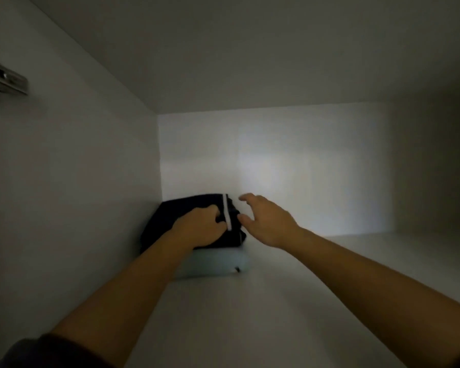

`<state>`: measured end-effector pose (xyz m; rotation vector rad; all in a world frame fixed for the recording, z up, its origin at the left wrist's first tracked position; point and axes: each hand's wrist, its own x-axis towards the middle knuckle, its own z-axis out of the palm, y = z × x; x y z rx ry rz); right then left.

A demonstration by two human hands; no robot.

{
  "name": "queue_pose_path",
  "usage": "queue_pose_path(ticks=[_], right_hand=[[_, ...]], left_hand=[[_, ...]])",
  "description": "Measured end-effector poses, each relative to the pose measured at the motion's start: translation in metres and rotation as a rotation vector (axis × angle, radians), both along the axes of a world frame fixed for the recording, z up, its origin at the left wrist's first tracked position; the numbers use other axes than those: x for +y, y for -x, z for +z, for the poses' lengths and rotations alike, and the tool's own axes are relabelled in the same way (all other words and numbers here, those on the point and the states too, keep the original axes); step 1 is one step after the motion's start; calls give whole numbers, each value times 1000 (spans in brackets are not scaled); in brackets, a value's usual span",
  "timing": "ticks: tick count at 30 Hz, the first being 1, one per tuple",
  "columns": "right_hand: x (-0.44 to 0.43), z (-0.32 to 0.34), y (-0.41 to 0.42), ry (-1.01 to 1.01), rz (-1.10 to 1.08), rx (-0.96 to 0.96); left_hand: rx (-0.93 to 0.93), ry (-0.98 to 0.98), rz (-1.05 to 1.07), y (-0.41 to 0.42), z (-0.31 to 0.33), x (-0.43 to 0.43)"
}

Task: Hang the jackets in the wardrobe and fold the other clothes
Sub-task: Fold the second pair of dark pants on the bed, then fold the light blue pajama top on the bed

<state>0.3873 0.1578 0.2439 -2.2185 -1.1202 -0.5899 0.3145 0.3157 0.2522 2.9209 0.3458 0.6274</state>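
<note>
A folded dark garment with a white stripe (175,211) lies on top of a folded pale blue garment (213,265) in the back left corner of a white wardrobe shelf (290,301). My left hand (199,227) rests on top of the dark garment, fingers curled down onto the cloth beside the stripe. Whether it grips the cloth or only presses is not clear. My right hand (266,221) hovers just right of the stack, fingers spread and relaxed, holding nothing.
The compartment is dim, with a white left wall (91,181), back wall (276,168) and ceiling. A metal door hinge (3,81) sits on the left wall near me. The shelf stretches bare to the right of the stack.
</note>
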Motion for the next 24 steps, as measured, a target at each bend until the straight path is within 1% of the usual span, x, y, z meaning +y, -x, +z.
queue_pose_path(ticks=[1, 2, 4, 6, 10, 14, 16, 17, 20, 22, 24], right_hand=[[-18, -8, 18, 35, -63, -132], [-36, -16, 36, 61, -119, -208], [-78, -36, 71, 77, -196, -270], [-128, -57, 107, 55, -247, -282], [-234, -100, 182, -22, -359, -217], [-337, -145, 265, -55, -511, -181], [-394, -170, 315, -67, -586, -169], [-424, -183, 342, -72, -632, -166], [-523, -221, 429, -63, -788, -106], [-587, -240, 485, -45, -929, -71], [-649, -255, 545, -40, -1101, -22]], left_hand=[[-28, 8, -41, 13, 0, -19], [-54, 32, -88, 26, -3, -39], [-116, 119, -184, 56, -11, -78], [-200, 217, -272, 86, -28, -117], [-460, 373, -456, 138, -81, -214], [-532, 579, -657, 186, -145, -322], [-503, 707, -787, 218, -181, -385], [-458, 770, -843, 236, -199, -419], [-249, 901, -976, 297, -254, -530], [-111, 928, -1073, 335, -279, -601], [10, 865, -1198, 374, -295, -671]])
